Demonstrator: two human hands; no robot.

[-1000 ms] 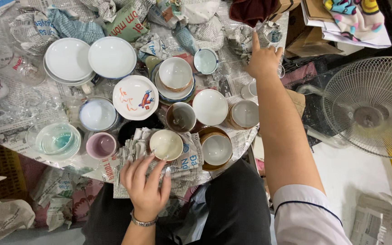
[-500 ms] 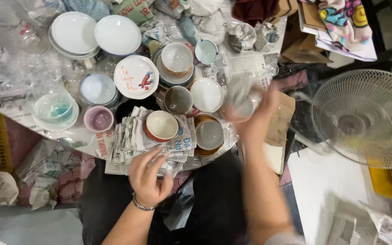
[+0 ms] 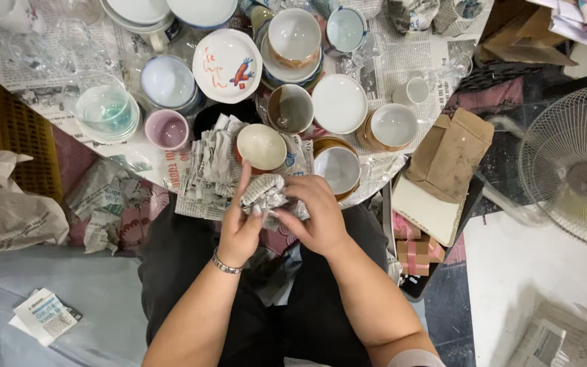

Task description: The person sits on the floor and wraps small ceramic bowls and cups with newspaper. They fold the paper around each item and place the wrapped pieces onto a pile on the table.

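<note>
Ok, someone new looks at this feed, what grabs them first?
Both hands, left hand and right hand, meet at the table's near edge around a newspaper-wrapped bundle. Behind them the newspaper-covered table is crowded with bowls and plates, notably a white plate with a red-orange design. A wire fan guard sits far right.

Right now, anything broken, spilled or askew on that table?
Nothing looks broken or spilled. The table is crowded with bowls and cups. Both hands, left hand and right hand, hold a newspaper-wrapped bundle. Crumpled newspaper lies on the floor.
</note>
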